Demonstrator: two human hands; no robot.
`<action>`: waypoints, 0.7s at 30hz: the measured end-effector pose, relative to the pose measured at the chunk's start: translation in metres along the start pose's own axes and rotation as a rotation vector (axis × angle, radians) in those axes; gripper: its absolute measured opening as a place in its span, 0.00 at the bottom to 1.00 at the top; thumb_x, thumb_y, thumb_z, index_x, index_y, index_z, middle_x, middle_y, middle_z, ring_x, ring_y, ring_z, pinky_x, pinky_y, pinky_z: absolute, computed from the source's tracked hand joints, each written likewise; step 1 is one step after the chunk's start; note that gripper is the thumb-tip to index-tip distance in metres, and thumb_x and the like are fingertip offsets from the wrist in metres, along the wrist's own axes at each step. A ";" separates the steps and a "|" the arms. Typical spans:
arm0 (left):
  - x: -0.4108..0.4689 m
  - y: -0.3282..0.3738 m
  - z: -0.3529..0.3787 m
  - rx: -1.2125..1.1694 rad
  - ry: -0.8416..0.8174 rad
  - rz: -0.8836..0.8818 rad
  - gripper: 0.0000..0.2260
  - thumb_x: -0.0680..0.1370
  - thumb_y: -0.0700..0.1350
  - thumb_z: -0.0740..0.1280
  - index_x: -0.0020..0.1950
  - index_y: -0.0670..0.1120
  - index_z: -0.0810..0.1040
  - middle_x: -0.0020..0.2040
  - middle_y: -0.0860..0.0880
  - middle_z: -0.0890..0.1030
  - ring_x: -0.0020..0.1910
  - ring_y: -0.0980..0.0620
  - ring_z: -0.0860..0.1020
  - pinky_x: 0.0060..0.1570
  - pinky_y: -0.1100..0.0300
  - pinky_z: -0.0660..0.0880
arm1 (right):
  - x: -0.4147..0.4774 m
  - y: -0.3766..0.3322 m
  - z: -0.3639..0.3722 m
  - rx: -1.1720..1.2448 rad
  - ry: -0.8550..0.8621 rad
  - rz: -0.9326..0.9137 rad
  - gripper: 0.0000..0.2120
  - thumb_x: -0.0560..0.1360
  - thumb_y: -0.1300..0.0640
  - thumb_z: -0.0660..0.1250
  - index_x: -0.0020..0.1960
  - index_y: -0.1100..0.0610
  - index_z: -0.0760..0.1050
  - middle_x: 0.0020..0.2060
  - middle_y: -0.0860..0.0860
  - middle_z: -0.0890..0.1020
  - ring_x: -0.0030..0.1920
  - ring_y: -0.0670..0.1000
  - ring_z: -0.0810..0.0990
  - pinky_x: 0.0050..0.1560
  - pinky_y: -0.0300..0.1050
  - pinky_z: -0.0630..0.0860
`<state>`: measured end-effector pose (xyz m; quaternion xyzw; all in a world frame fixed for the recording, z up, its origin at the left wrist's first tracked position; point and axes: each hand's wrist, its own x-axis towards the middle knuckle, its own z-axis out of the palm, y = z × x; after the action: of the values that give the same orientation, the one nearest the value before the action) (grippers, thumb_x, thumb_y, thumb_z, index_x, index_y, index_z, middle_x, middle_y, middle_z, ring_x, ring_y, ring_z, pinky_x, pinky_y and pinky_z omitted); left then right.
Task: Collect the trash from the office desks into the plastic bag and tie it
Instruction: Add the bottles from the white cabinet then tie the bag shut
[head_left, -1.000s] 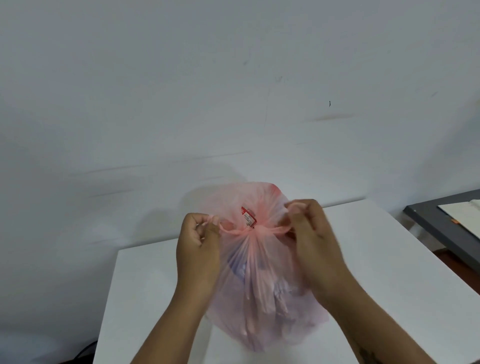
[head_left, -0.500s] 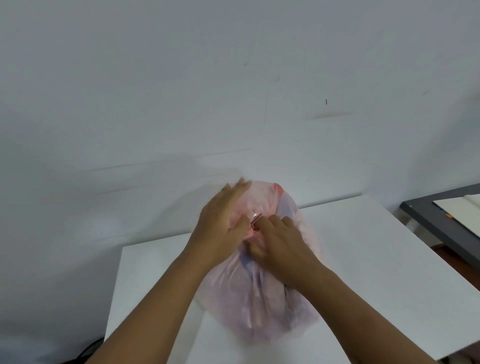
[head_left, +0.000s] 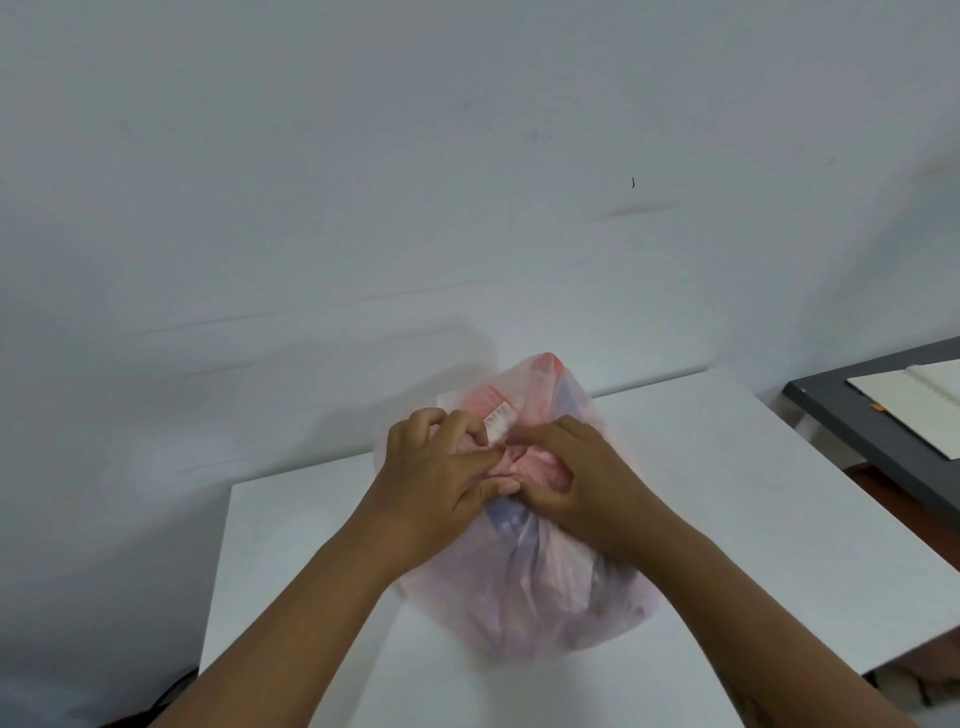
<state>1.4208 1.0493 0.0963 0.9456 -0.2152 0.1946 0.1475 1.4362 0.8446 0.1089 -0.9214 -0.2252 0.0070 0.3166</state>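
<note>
On the white desk (head_left: 727, 467), hands (head_left: 431, 478) (head_left: 592, 478) pinch the upright bag (head_left: 545, 587).

One view, head-worn, wide-angle. Faces forward and down over the white table (head_left: 727, 467); wall (head_left: 363, 182) fills the upper half. Close in: left hand (head_left: 436, 478), right hand (head_left: 592, 478) and plastic bag (head_left: 545, 587) sit mid-frame, forearms entering from bottom edge.

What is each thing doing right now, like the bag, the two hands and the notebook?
Plastic bag: full, sitting on the white desk, top bunched up; the hands hide whether it is tied.
Left hand: fingers curled, pinching the bag's top.
Right hand: fingers curled, gripping the bag's top.
Notebook: lying flat on the dark desk.
</note>
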 end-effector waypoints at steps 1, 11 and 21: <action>-0.003 -0.001 0.000 0.014 0.019 0.020 0.19 0.80 0.63 0.55 0.53 0.58 0.82 0.56 0.57 0.75 0.57 0.48 0.68 0.54 0.53 0.65 | 0.000 0.001 -0.002 -0.062 -0.018 -0.005 0.27 0.70 0.32 0.56 0.64 0.44 0.73 0.55 0.42 0.75 0.54 0.45 0.71 0.61 0.46 0.70; -0.014 -0.010 -0.011 -0.150 0.230 -0.029 0.14 0.78 0.49 0.62 0.48 0.44 0.86 0.41 0.50 0.82 0.48 0.53 0.72 0.49 0.66 0.68 | -0.005 -0.001 -0.029 0.125 0.021 0.092 0.07 0.77 0.51 0.67 0.51 0.49 0.83 0.46 0.42 0.81 0.47 0.41 0.78 0.46 0.29 0.71; -0.015 -0.010 -0.038 -0.304 0.218 -0.261 0.11 0.73 0.47 0.76 0.51 0.50 0.77 0.47 0.58 0.71 0.43 0.62 0.74 0.42 0.74 0.71 | -0.009 -0.008 -0.059 0.095 -0.121 0.216 0.07 0.77 0.56 0.67 0.50 0.46 0.83 0.45 0.37 0.82 0.46 0.37 0.78 0.44 0.30 0.70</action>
<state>1.4018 1.0774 0.1217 0.9056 -0.1008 0.2401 0.3346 1.4342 0.8121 0.1599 -0.9222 -0.1426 0.1071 0.3431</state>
